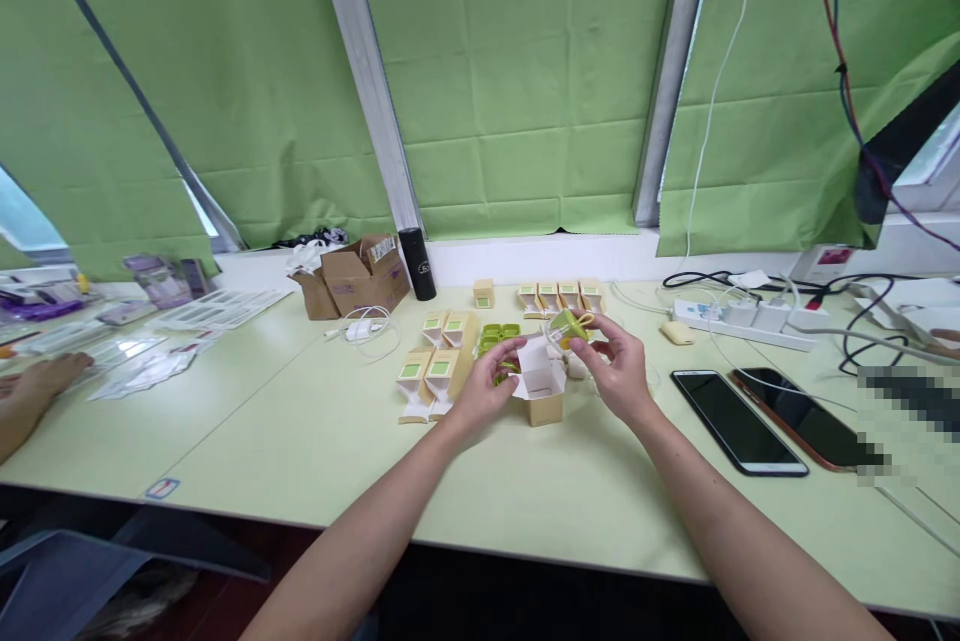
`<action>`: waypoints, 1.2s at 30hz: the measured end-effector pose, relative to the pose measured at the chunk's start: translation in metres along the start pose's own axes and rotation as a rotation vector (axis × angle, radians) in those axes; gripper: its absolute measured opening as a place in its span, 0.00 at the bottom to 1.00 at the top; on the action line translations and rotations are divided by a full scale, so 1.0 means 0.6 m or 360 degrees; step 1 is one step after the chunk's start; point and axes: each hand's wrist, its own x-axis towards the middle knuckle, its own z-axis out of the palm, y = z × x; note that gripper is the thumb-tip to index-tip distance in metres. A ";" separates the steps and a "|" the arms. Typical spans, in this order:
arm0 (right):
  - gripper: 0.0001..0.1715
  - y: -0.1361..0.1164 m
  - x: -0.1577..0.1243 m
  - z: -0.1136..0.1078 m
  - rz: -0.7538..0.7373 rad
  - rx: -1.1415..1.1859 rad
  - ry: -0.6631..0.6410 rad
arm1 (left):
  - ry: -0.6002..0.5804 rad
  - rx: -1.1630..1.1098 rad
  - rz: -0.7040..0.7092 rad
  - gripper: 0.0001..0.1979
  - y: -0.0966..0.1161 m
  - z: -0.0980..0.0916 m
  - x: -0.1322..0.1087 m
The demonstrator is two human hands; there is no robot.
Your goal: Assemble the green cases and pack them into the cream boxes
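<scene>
My right hand (615, 369) is closed in a pinch on a small green and yellow item (568, 326), held just above an open tan box (541, 389) with white flaps. My left hand (486, 391) grips the left side of that box on the pale green table (300, 421). To the left of the box lie several small tan boxes with green labels (431, 373). Small green items (500, 332) sit behind the box. A row of similar small boxes (560, 296) stands further back.
Two phones (739, 421) lie flat to the right, near a white power strip (739, 318) with cables. A brown carton (364, 273) and a black cylinder (417, 263) stand at the back. Another person's hand (45, 381) rests at the far left among packets.
</scene>
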 end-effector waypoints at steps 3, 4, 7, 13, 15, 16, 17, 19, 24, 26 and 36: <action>0.24 -0.004 -0.003 0.003 -0.0011 0.0033 -0.0120 | -0.0024 -0.0022 -0.0015 0.32 0.000 0.001 0.000; 0.24 -0.004 -0.003 0.005 -0.0015 0.0037 -0.0166 | -0.0030 -0.0024 -0.0017 0.33 0.001 0.001 0.000; 0.23 -0.006 -0.004 0.008 -0.0024 0.0012 -0.0278 | -0.0034 -0.0029 -0.0028 0.34 0.009 0.002 0.000; 0.21 -0.007 -0.002 0.005 0.0004 -0.0143 -0.0314 | -0.0045 -0.0042 -0.0061 0.34 0.018 0.002 0.000; 0.21 -0.005 0.000 0.003 0.0036 -0.0168 -0.0325 | -0.0051 -0.0042 -0.0063 0.34 0.017 0.001 0.000; 0.21 -0.004 0.001 0.002 0.0054 -0.0176 -0.0333 | -0.0051 -0.0043 -0.0065 0.34 0.015 0.000 0.001; 0.21 -0.003 0.001 0.001 0.0071 -0.0187 -0.0340 | -0.0051 -0.0044 -0.0067 0.34 0.013 0.000 0.001; 0.21 0.000 0.001 0.000 0.0102 -0.0221 -0.0353 | -0.0050 -0.0045 -0.0063 0.34 0.010 -0.001 0.003; 0.19 0.005 -0.001 0.000 0.0119 -0.0316 -0.0438 | -0.0066 -0.0063 -0.0059 0.34 0.006 -0.002 0.003; 0.17 0.005 -0.002 0.000 0.0101 -0.0357 -0.0471 | -0.0059 -0.0072 -0.0067 0.34 0.004 -0.002 0.003; 0.15 -0.003 -0.006 -0.002 -0.0004 -0.0451 -0.0559 | -0.0107 -0.0182 -0.0112 0.36 -0.009 -0.002 0.006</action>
